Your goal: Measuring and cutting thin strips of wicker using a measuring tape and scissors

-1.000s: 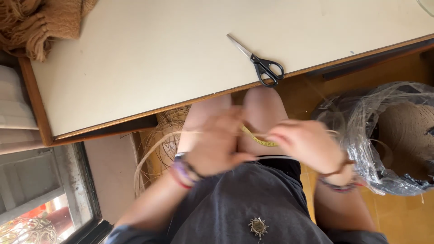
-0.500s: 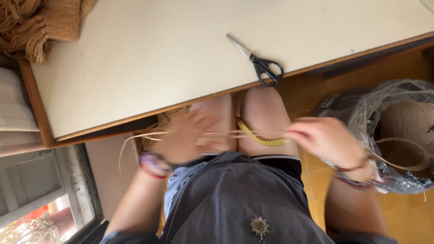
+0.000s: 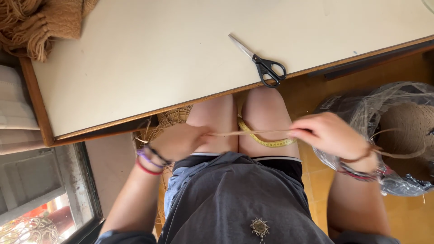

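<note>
Filling the top of the view is a pale worktop [image 3: 135, 68], with black scissors [image 3: 264, 65] near its edge at 1 o'clock. A clear bag [image 3: 384, 135] sits at 3 o'clock. Over the knees, the left hand [image 3: 181, 141] and right hand [image 3: 327, 133] each pinch an end of a thin straw strand [image 3: 253, 133], stretched between them. A yellow tape measure [image 3: 262, 140] lies on the lap.

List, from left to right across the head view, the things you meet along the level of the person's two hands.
Window glass → left hand → thin straw strand → yellow measuring tape → right hand → clear plastic bag holding a straw hat.
</note>
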